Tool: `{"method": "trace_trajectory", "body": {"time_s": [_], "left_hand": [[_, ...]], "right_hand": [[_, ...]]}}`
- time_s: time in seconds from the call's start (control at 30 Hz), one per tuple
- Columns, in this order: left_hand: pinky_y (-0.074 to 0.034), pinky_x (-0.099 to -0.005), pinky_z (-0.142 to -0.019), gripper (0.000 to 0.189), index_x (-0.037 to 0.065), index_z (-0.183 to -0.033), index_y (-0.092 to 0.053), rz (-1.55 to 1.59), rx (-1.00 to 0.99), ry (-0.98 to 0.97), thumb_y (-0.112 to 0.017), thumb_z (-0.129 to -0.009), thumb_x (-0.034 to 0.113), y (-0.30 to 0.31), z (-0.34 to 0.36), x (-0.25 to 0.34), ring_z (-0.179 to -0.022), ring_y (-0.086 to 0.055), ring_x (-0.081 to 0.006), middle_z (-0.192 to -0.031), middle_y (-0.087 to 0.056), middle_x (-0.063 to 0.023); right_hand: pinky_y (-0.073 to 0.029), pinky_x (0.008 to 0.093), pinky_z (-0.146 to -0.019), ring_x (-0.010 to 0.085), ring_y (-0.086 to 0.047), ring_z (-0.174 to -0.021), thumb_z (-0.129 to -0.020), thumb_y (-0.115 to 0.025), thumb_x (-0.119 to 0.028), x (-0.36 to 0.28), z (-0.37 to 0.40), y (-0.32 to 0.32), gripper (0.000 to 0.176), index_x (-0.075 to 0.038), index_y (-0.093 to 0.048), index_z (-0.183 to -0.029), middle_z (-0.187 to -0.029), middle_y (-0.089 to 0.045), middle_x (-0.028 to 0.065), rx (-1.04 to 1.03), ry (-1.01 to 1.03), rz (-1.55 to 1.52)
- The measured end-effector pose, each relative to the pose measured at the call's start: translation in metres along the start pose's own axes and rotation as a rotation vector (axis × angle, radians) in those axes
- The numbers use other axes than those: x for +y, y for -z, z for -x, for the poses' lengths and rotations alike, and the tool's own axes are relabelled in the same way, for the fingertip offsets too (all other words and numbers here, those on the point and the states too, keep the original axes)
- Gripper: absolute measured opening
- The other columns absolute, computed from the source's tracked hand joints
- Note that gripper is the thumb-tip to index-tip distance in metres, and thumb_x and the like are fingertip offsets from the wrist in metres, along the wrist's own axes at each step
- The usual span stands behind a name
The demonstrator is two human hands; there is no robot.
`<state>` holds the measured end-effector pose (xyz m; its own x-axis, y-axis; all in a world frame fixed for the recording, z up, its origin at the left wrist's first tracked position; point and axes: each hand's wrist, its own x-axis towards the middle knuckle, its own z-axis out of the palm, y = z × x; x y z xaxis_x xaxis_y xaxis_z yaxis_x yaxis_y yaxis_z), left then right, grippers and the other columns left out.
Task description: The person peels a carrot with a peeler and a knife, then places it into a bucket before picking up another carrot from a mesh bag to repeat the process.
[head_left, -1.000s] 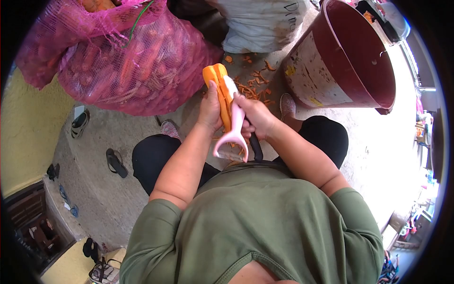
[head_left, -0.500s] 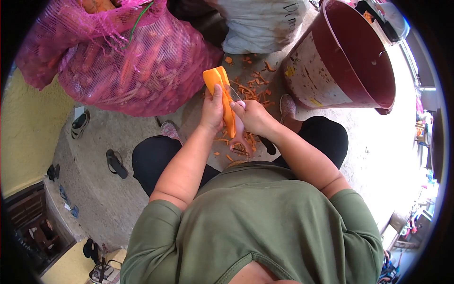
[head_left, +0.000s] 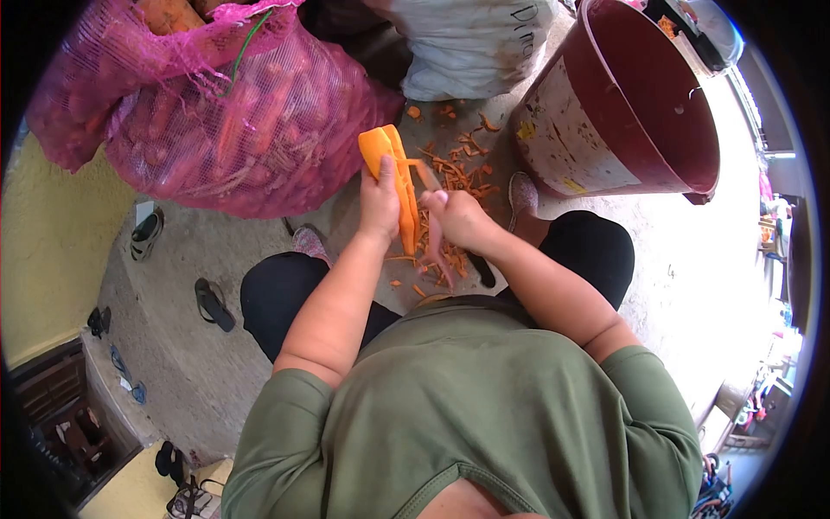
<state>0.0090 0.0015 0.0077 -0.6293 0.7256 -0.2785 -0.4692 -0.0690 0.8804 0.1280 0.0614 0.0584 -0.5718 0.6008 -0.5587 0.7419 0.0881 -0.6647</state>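
My left hand [head_left: 379, 206] is wrapped round a thick, peeled orange carrot [head_left: 376, 145] with a lengthwise groove, held upright over the floor between my feet. To its right, my right hand [head_left: 458, 216] is closed round a knife [head_left: 428, 176], whose short blade points up toward the carrot and is blurred. A thin orange strip [head_left: 410, 162] stretches between carrot and blade. Below my right fist shows a long pink piece [head_left: 437, 255] with a forked lower end, also smeared by motion. Orange peelings [head_left: 462, 173] lie scattered on the concrete beneath and beyond my hands.
A pink mesh sack [head_left: 251, 130] full of carrots stands at the upper left, with a white sack [head_left: 467, 52] beside it. A large dark red bucket [head_left: 596, 130] is at the upper right. Loose sandals [head_left: 213, 304] lie on the floor to the left.
The carrot and my left hand have shifted slightly left. The blade has moved away from the carrot's side, and an orange strip now shows between them.
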Motion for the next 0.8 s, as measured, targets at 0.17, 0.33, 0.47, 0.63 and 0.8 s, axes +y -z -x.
{"method": "trace_trajectory", "body": {"time_s": [0.17, 0.33, 0.47, 0.63, 0.8], "left_hand": [[-0.045, -0.0279, -0.058, 0.053, 0.005, -0.095, -0.047, 0.168, -0.13, 0.36, -0.034, -0.081, 0.054, 0.005, 0.006, 0.011, -0.063, -0.052, -0.0155, -0.073, -0.052, -0.0072], [-0.044, -0.0277, -0.051, 0.057, 0.003, -0.092, -0.049, -0.002, -0.189, 0.371, -0.031, -0.081, 0.056, 0.003, 0.007, 0.013, -0.058, -0.053, -0.0166, -0.07, -0.053, -0.0087], [-0.044, -0.0272, -0.05, 0.057, 0.002, -0.091, -0.05, -0.04, -0.22, 0.463, -0.031, -0.081, 0.055, 0.003, 0.011, 0.02, -0.057, -0.052, -0.0165, -0.068, -0.053, -0.0091], [-0.044, -0.0271, -0.05, 0.057, 0.002, -0.092, -0.05, -0.042, -0.273, 0.53, -0.032, -0.082, 0.054, 0.007, 0.013, 0.028, -0.055, -0.052, -0.0166, -0.069, -0.053, -0.0102], [-0.044, -0.0268, -0.05, 0.056, 0.001, -0.091, -0.052, -0.158, -0.423, 0.659, -0.034, -0.082, 0.053, 0.014, 0.015, 0.045, -0.055, -0.053, -0.0164, -0.067, -0.054, -0.0103]], "right_hand": [[-0.043, 0.0392, -0.068, 0.0324, -0.057, -0.069, -0.084, -0.039, -0.038, -0.018, 0.021, 0.019, 0.043, 0.002, -0.053, -0.081, -0.067, -0.057, 0.02, 0.064, 0.105, 0.124], [-0.045, 0.0387, -0.065, 0.0312, -0.058, -0.068, -0.084, -0.037, -0.039, -0.008, 0.014, 0.021, 0.044, 0.002, -0.054, -0.081, -0.064, -0.058, 0.0171, 0.092, 0.157, 0.392], [-0.045, 0.0397, -0.065, 0.0324, -0.058, -0.068, -0.084, -0.038, -0.038, 0.002, 0.001, 0.034, 0.042, 0.0, -0.055, -0.081, -0.068, -0.058, 0.0173, 0.171, 0.151, 0.454], [-0.045, 0.0398, -0.063, 0.0303, -0.058, -0.071, -0.083, -0.04, -0.041, -0.012, 0.018, 0.045, 0.039, -0.005, -0.054, -0.082, -0.073, -0.059, 0.0161, 0.07, 0.313, 0.686], [-0.045, 0.0362, -0.058, 0.0275, -0.058, -0.065, -0.081, -0.043, -0.041, -0.003, 0.004, 0.066, 0.033, -0.011, -0.055, -0.081, -0.065, -0.058, 0.0105, 0.007, 0.442, 0.973]]}}
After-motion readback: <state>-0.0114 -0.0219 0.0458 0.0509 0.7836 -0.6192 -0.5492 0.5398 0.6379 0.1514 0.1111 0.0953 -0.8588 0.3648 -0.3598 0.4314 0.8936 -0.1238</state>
